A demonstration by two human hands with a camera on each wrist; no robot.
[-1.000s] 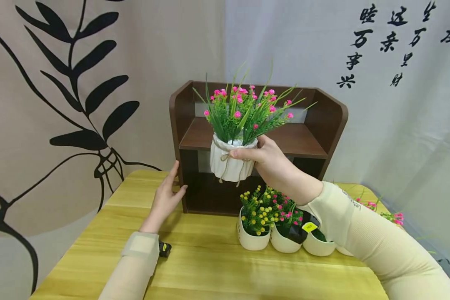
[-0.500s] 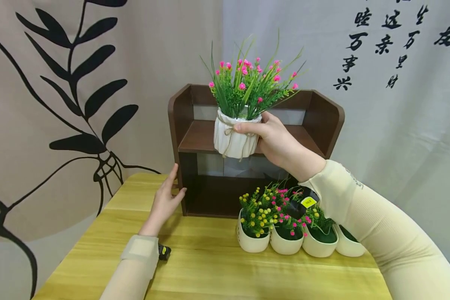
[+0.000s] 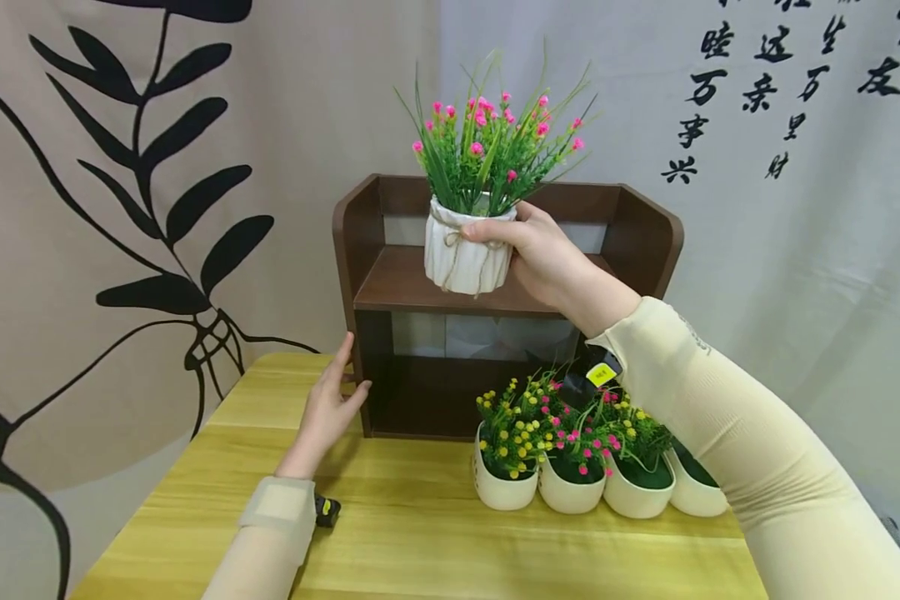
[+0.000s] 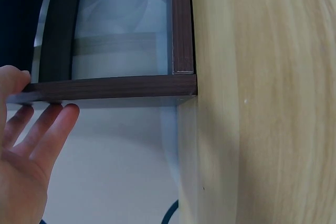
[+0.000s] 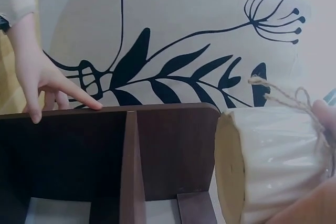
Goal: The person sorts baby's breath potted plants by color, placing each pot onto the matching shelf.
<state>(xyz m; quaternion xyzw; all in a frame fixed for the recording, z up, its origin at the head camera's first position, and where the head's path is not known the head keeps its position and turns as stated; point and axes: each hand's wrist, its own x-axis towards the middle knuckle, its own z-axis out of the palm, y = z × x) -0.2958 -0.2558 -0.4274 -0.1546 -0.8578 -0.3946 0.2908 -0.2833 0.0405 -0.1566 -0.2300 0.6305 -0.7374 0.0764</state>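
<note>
Right hand grips white ribbed flower pot by its rim, held just above the upper board of the brown shelf unit, left of centre. Left hand, fingers straight, rests flat against the unit's left side panel, low down, near the yellow table.

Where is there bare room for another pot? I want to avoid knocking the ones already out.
The upper shelf board of the brown shelf unit is bare left of the white pot that the right hand holds. The tabletop is bare in front, between the left hand and the row of small pots, which crowds the right side.
</note>
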